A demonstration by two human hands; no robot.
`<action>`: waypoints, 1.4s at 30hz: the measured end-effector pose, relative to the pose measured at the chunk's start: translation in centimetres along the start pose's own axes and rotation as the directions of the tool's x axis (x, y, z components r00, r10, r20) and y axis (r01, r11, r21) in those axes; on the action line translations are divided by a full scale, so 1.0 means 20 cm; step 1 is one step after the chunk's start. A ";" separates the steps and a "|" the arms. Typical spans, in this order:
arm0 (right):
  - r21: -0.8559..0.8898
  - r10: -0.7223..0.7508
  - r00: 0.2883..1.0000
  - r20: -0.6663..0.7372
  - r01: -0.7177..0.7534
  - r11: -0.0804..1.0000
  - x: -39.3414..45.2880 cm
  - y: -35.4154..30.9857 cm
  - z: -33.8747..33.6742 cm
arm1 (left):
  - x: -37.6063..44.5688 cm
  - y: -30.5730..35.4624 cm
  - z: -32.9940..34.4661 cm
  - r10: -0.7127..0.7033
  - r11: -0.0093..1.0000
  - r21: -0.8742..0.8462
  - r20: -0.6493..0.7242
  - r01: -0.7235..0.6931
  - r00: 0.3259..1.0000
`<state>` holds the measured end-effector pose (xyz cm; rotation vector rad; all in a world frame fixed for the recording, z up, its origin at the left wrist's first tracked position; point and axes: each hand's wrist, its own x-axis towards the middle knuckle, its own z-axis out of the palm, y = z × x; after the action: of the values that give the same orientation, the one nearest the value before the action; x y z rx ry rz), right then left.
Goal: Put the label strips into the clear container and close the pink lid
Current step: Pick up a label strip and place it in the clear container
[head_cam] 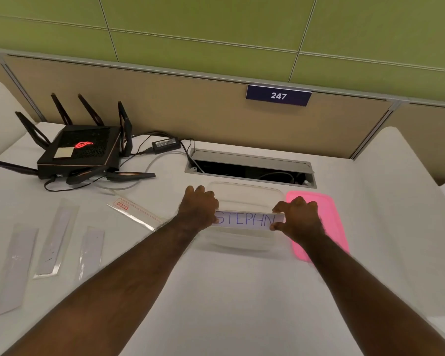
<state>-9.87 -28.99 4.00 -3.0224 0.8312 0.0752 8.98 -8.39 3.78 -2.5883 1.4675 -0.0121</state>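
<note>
Left hand (199,205) & right hand (299,217): bare, no gloves, rings or watch. Forearms bare, no sleeves in view.

Wall: green panels (216,27) with thin pale seams, filling the top of the view.
Partition: tan divider (165,109) with a grey top rail, standing at the back edge of the desk.
Number plate: dark blue sign (278,95) reading 247, hung from the rail.
Desk: white surface (229,291).
Cable hatch: open grey-framed slot (249,168) near the partition.
Light: even, soft shadows.

Both hands (199,205) (299,217) forward, fingers pinched.
</note>
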 end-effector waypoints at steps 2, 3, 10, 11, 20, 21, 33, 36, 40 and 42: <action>-0.054 -0.033 0.999 0.030 0.035 0.998 0.03 -0.02 0.03 | 0.02 0.01 0.02 0.000 0.998 0.060 0.035 -0.002 0.999; -0.077 -0.048 0.998 0.048 0.052 0.996 0.04 -0.03 0.04 | 0.03 0.02 0.02 -0.008 0.997 0.081 0.062 0.003 0.998; -0.348 -0.127 0.972 0.199 0.191 0.918 0.14 -0.12 0.10 | 0.08 0.08 0.02 -0.054 0.987 0.160 0.142 0.031 0.988; -0.369 -0.119 0.970 0.212 0.192 0.910 0.15 -0.13 0.11 | 0.08 0.08 0.02 -0.059 0.985 0.167 0.147 0.034 0.987; -0.419 -0.090 0.961 0.261 0.197 0.886 0.20 -0.20 0.12 | 0.09 0.12 0.01 -0.120 0.971 0.230 0.213 0.069 0.970; -0.421 -0.092 0.960 0.264 0.200 0.885 0.19 -0.20 0.12 | 0.09 0.13 0.01 -0.124 0.970 0.231 0.219 0.072 0.968; -0.102 -0.142 0.988 0.063 0.148 0.984 0.24 -0.34 -0.12 | 0.01 -0.05 -0.05 -0.110 0.979 -0.202 -0.368 0.036 0.923; -0.031 -0.194 0.979 -0.065 0.192 0.981 0.27 -0.48 -0.20 | -0.06 -0.23 -0.05 -0.224 0.953 -0.282 -0.417 0.109 0.881; 0.048 -0.295 0.946 -0.135 0.304 0.952 0.30 -0.75 -0.25 | -0.18 -0.52 0.05 -0.326 0.932 -0.281 -0.367 0.230 0.871; 0.124 -0.346 0.927 -0.143 0.363 0.923 0.30 -0.91 -0.23 | -0.24 -0.64 0.13 -0.358 0.924 -0.255 -0.310 0.285 0.881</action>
<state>4.84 -16.47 8.18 -2.9989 0.2628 -0.1626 17.65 2.54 3.46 -3.1011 1.1546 -0.4105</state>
